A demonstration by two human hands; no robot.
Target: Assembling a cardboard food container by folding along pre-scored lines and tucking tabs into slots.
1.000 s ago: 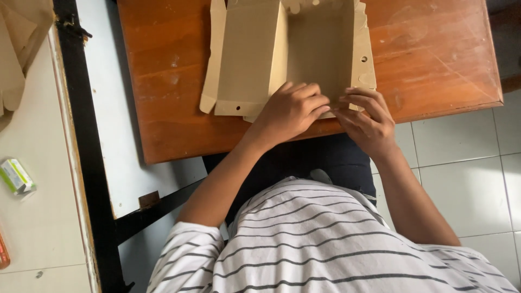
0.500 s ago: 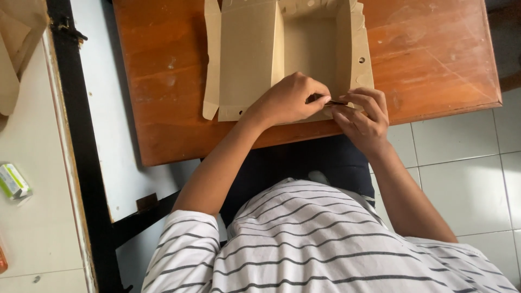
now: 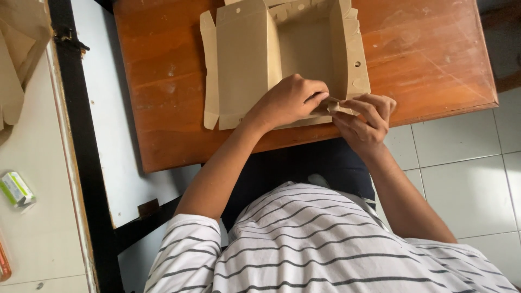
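Brown cardboard pinched between fingertips of both hands at the near wall of a half-folded box (image 3: 282, 59). Left hand (image 3: 290, 100) curled over the near edge, fingers closed around a small flap (image 3: 331, 104), pressing it inward so the wall stands upright. Right hand (image 3: 366, 122) just at 3 o'clock of the left, thumb and forefinger closed on the same flap from outside, apparently to steady the fold while it is tucked. Outward from there: box lying on a reddish wooden table (image 3: 429, 59), its near end right at the table's edge at 6 o'clock, probably kept close for easy reach; side walls raised, a flat panel (image 3: 241, 65) with small punched holes spread out at 9 o'clock, not yet folded up. Beyond the table at 9 o'clock, a pale board with a black frame (image 3: 81, 152); farther at 8 o'clock, a small green-and-white packet (image 3: 16, 190) on a light surface, well apart. At 6 o'clock, a striped shirt (image 3: 325, 244).
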